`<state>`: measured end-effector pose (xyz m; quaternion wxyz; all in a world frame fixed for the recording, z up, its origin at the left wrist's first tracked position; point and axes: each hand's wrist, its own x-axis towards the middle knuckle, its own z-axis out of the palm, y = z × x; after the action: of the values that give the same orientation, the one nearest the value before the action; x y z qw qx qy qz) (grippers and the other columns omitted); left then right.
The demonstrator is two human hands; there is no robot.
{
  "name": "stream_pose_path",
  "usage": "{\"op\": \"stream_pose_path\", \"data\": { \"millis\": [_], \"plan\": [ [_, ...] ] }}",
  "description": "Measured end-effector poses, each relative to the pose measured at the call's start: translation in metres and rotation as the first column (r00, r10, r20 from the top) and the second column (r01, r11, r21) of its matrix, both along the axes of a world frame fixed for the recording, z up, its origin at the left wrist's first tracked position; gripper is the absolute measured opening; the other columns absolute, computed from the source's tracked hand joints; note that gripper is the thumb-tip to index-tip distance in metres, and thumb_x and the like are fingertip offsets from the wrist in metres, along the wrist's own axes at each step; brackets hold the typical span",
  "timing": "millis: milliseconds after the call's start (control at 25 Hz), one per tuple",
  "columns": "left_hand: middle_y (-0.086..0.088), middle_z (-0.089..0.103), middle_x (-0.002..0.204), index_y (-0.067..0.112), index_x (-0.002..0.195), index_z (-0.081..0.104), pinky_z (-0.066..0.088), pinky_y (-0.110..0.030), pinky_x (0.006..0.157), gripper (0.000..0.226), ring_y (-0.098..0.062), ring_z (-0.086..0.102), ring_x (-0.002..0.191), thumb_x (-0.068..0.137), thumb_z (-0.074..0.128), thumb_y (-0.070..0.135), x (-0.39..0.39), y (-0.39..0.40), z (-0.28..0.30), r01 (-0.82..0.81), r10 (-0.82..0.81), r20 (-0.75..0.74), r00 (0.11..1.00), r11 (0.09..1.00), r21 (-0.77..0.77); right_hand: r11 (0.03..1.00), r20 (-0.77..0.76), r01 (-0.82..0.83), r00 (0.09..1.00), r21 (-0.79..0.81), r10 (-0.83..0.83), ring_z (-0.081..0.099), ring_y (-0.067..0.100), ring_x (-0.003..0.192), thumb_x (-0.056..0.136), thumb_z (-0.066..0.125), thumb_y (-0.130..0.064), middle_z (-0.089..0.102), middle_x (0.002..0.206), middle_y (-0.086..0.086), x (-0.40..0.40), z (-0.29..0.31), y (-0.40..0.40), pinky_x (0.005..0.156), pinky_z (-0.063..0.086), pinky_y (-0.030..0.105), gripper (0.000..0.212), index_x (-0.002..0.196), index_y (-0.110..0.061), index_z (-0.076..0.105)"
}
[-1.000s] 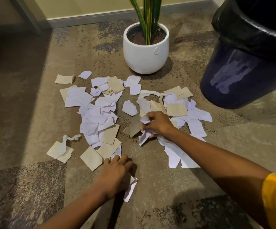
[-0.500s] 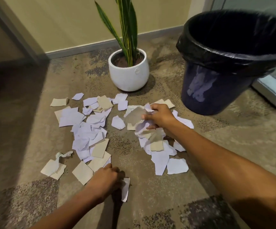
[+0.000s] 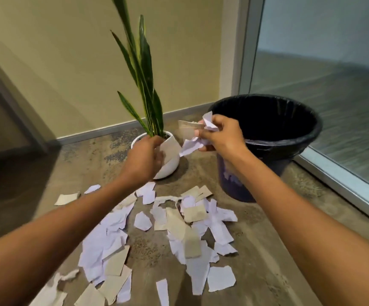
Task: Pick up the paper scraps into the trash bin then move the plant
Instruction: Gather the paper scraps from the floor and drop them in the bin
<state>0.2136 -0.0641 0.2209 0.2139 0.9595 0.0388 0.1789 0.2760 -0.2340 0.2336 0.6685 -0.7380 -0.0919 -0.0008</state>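
Right grip pinching crumpled paper scraps beside my trash bin rim (left grip: can't tell).

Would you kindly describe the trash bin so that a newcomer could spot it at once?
Start at the glass panel on the right and look down to the floor in front of it. There stands the trash bin, right of the white plant pot. It alone is dark and round, with a black bag folded over its rim; the right hand holds paper scraps beside it.

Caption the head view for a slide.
Right hand lifts scraps toward the bin; more paper litters the floor.
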Motion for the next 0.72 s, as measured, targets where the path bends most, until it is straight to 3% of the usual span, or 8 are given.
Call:
{"op": "stream_pose_path", "data": {
  "millis": [80,200,280,400,480,600,720],
  "plan": [
    [-0.016,0.067,0.108,0.008,0.11,0.064,0.055,-0.034,0.062,0.024,-0.033,0.067,0.085,0.087,0.059,0.009,0.027,-0.025,0.026,-0.029,0.035,0.024,0.999,0.974,-0.226,0.977,0.109,0.211,0.972,-0.036,-0.206,0.065,0.021,0.083,0.081,0.072,-0.009,0.067,0.087,0.002,0.015,0.016,-0.012,0.074,0.056,0.036,0.01,0.089,-0.013,0.066],
    [-0.02,0.068,0.099,0.004,0.096,0.069,0.059,-0.047,0.076,0.015,-0.035,0.068,0.085,0.082,0.067,0.007,0.06,-0.06,0.047,-0.075,0.087,-0.005,0.996,0.833,-0.549,0.893,0.146,0.444,0.89,-0.075,-0.431,0.063,0.029,0.098,0.083,0.07,-0.014,0.068,0.105,0.009,0.033,0.02,-0.03,0.085,0.054,0.04,0.02,0.102,-0.01,0.065],
    [-0.022,0.068,0.102,0.002,0.091,0.069,0.058,-0.047,0.081,0.012,-0.036,0.067,0.092,0.08,0.069,0.007,0.075,-0.077,0.052,-0.083,0.106,-0.003,0.994,0.76,-0.645,0.857,0.129,0.506,0.86,-0.098,-0.494,0.06,0.033,0.106,0.084,0.068,-0.013,0.063,0.114,0.013,0.043,0.016,-0.04,0.09,0.052,0.047,0.024,0.107,-0.009,0.062],
    [-0.016,0.068,0.096,0.009,0.085,0.068,0.057,-0.045,0.085,0.007,-0.032,0.066,0.093,0.08,0.066,0.005,0.087,-0.094,0.052,-0.05,0.096,0.036,0.995,0.756,-0.653,0.819,0.116,0.554,0.833,-0.153,-0.542,0.056,0.034,0.112,0.085,0.063,-0.011,0.057,0.122,0.015,0.054,0.013,-0.053,0.093,0.05,0.049,0.03,0.115,-0.009,0.059],
    [-0.012,0.064,0.093,0.011,0.093,0.067,0.056,-0.043,0.088,0.014,-0.03,0.064,0.095,0.083,0.061,0.003,0.091,-0.104,0.049,-0.036,0.086,0.047,0.995,0.764,-0.644,0.81,0.119,0.541,0.841,-0.227,-0.528,0.052,0.035,0.118,0.084,0.066,-0.012,0.053,0.129,0.014,0.056,0.012,-0.06,0.097,0.047,0.046,0.042,0.124,-0.009,0.054],
    [-0.011,0.065,0.1,0.01,0.109,0.065,0.054,-0.043,0.092,0.027,-0.028,0.064,0.099,0.086,0.056,-0.001,0.098,-0.115,0.042,0.005,0.022,0.031,0.999,0.74,-0.673,0.843,0.121,0.436,0.899,-0.316,-0.42,0.043,0.029,0.132,0.078,0.076,-0.016,0.048,0.142,0.01,0.051,0.008,-0.064,0.103,0.04,0.039,0.072,0.141,-0.017,0.042],
    [-0.008,0.063,0.115,0.013,0.119,0.062,0.051,-0.041,0.098,0.04,-0.022,0.06,0.107,0.086,0.051,-0.007,0.097,-0.122,0.037,0.066,-0.086,0.0,0.996,0.76,-0.647,0.858,0.108,0.397,0.917,-0.324,-0.384,0.043,0.027,0.134,0.079,0.075,-0.011,0.045,0.146,0.01,0.05,0.007,-0.066,0.1,0.042,0.033,0.082,0.148,-0.023,0.033]
  ]
}}
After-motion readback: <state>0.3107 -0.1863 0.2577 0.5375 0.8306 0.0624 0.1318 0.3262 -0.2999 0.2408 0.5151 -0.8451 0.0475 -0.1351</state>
